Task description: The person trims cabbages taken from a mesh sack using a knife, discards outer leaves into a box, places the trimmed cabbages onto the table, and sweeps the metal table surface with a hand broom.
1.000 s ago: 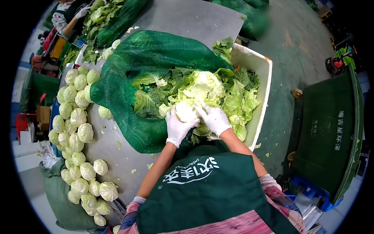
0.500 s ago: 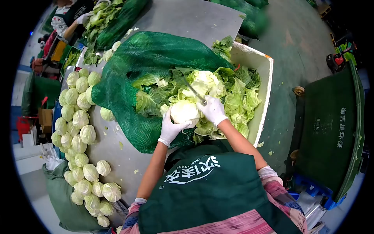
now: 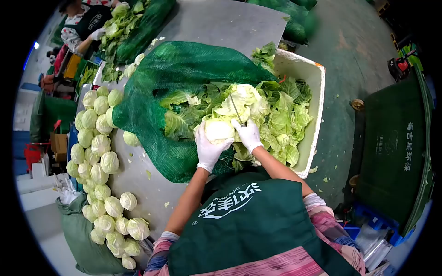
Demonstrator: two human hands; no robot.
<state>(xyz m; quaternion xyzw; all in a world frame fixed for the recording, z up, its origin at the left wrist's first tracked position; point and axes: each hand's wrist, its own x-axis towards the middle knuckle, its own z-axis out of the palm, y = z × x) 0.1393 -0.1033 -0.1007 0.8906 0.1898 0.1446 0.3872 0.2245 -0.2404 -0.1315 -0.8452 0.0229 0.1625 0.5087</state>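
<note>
My left hand [image 3: 210,148], in a white glove, is wrapped round the left side of a pale trimmed cabbage [image 3: 219,130]. On the cabbage's right is my right hand [image 3: 248,135], also gloved, closed on a knife [image 3: 235,108] whose thin blade points up and away over the leaves. Its handle is mostly hidden in my fingers. Loose cabbage leaves [image 3: 282,120] fill a white foam box [image 3: 318,99] and spill left onto a green mesh bag [image 3: 161,154].
Whole trimmed cabbages [image 3: 100,145] stand in a long group along the left of the metal table [image 3: 230,18]. A co-worker [image 3: 85,27] handles leaves at the upper left. A large green bin [image 3: 391,152] stands at the right.
The knife blade has turned more upright, and my right hand sits lower beside the cabbage. My left hand still holds the cabbage. The whole view has shifted slightly.
</note>
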